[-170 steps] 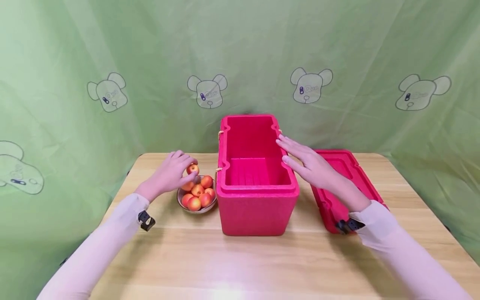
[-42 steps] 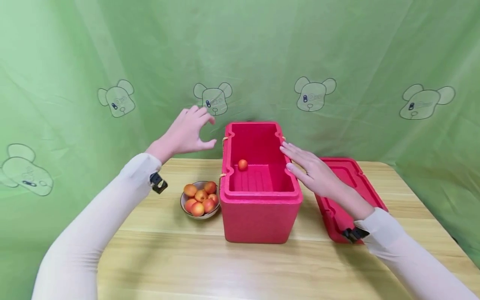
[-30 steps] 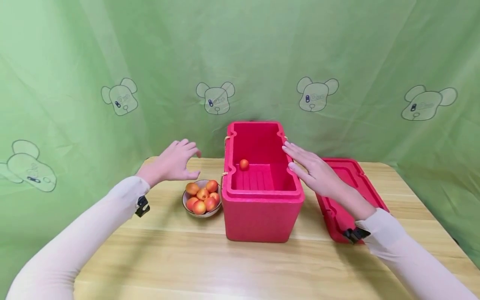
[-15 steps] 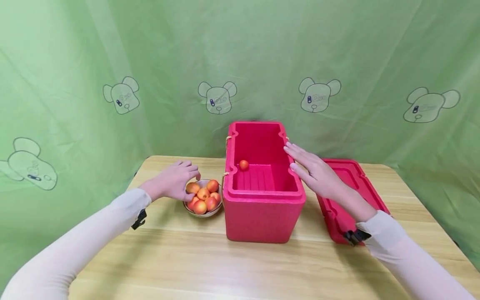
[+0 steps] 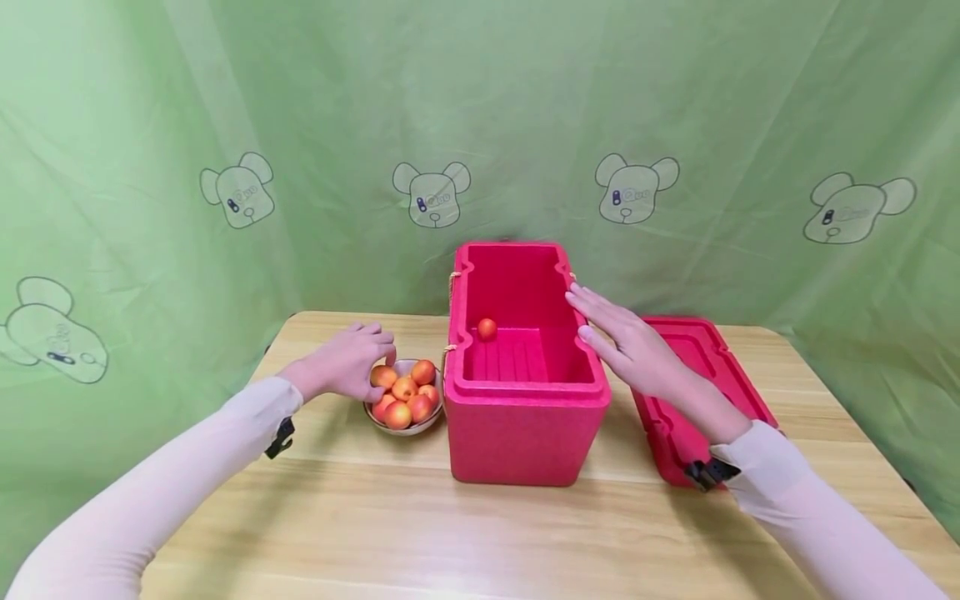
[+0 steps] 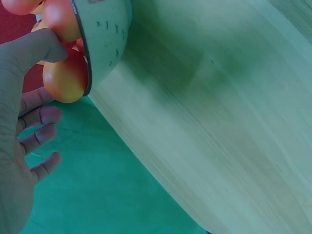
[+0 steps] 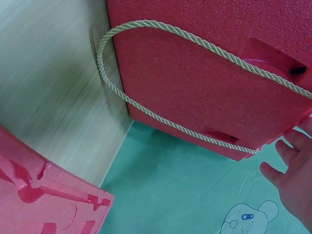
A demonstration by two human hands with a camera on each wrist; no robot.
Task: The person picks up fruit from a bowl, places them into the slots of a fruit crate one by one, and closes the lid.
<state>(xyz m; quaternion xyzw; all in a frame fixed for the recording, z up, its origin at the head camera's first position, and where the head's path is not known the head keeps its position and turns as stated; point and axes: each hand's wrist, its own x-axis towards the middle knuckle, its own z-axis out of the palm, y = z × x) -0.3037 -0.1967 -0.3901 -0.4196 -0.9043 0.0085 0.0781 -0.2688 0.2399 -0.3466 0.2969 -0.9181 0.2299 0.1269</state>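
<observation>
At the left of the head view, my left hand (image 5: 347, 363) is over a small bowl (image 5: 408, 431) heaped with several red-orange fruit. Its thumb and index finger pinch one smooth fruit (image 6: 67, 78) at the bowl's rim, as the left wrist view shows; the other fingers are spread loosely. My right hand (image 5: 636, 354) lies with straight fingers against the right rim of a red foam box (image 5: 525, 442). The box has no cover on it, and a single fruit (image 5: 487, 329) sits inside on its floor.
The red lid (image 5: 701, 350) lies on the wooden table (image 5: 360, 517) to the right of the box, partly under my right forearm. A twisted rope handle (image 7: 180, 34) loops along the box's side. A green curtain (image 5: 517, 100) hangs behind the table.
A fruit held by my left hand earlier now lies in the box. The left hand has come back down from beside the box to the bowl and taken hold of another. The right hand stays put.
</observation>
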